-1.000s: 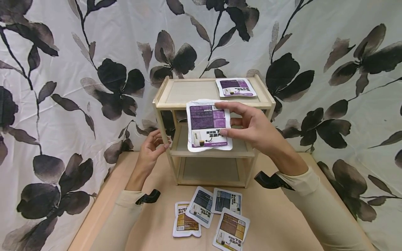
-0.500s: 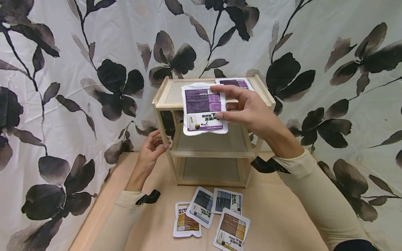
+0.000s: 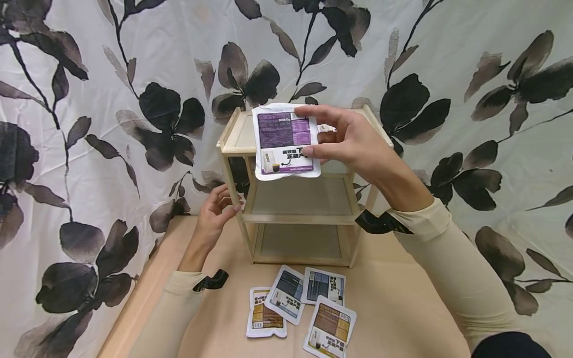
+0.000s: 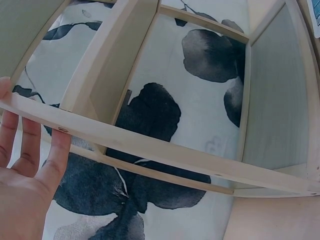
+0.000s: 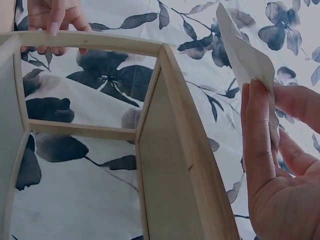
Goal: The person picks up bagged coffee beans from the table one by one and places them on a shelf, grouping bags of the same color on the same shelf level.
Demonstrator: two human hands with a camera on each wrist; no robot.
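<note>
My right hand (image 3: pixel 355 144) pinches a white and purple coffee sachet (image 3: pixel 286 144) by its right edge, in front of the top tier of a small wooden three-tier shelf (image 3: pixel 302 219). Seen edge-on in the right wrist view, the sachet (image 5: pixel 247 55) sits between thumb and fingers. At the shelf's left front post, my left hand (image 3: pixel 214 214) holds on. The left wrist view shows its fingers (image 4: pixel 52 155) behind the post (image 4: pixel 130 140) and the thumb over it. Another purple sachet on the top tier is mostly hidden behind my right hand.
On the table (image 3: pixel 385 298) before the shelf lie two blue-grey sachets, one (image 3: pixel 285 294) overlapping a yellow-brown sachet (image 3: pixel 265 318), and another yellow-brown sachet (image 3: pixel 330 327) to the right. A floral cloth (image 3: pixel 179 49) hangs right behind the shelf.
My right hand has raised the purple sachet up and slightly left, from before the middle tier to the top tier, now covering the other purple sachet. My left hand has stayed on the post.
</note>
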